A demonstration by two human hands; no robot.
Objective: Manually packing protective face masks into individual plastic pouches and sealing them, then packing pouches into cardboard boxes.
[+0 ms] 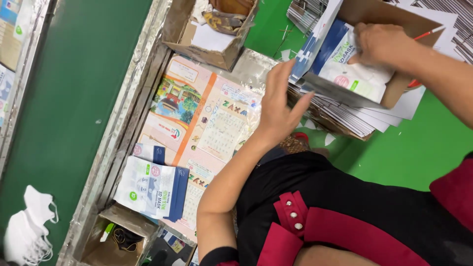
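Observation:
My right hand (382,43) reaches in from the right and grips a white and blue mask pack (357,76) lying in an open cardboard box (394,88). Several more packs stand on edge at the box's left side (315,42). My left hand (279,106) is raised with its fingers spread. Its fingertips touch the left edge of the box and those upright packs, and it holds nothing.
A small stack of mask packs (152,189) lies on a printed calendar sheet (207,123). A cardboard box of scraps (207,37) stands behind, a smaller one (113,239) in front. Flat cartons (345,118) are piled under the open box. Loose white masks (27,229) lie on the green belt (79,98).

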